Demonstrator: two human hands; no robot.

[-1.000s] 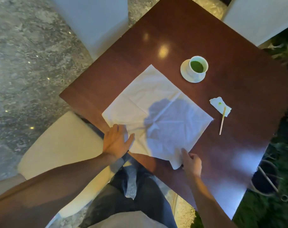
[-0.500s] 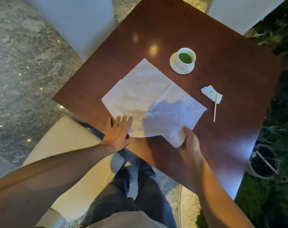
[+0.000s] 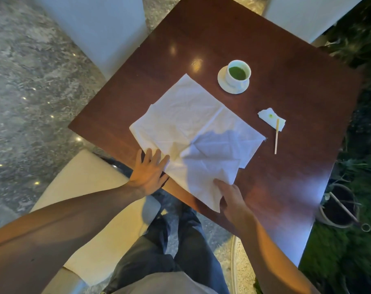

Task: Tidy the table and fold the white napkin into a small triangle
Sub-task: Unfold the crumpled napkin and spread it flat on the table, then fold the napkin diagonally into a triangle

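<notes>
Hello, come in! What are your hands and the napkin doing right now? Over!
Left hand flat, pressing napkin's near edge. Right hand pinching near corner. White napkin spread out, not yet a triangle. Cup, stirrer, stained tissue sit clear.

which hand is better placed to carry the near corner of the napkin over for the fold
Right. The right hand already has the white napkin by its near corner. The left hand lies flat with straight fingers on the napkin's near-left edge, well placed to hold it still.

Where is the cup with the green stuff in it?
In the head view, the cup sits on a white saucer on the far right part of the table, just beyond the white napkin.
</notes>
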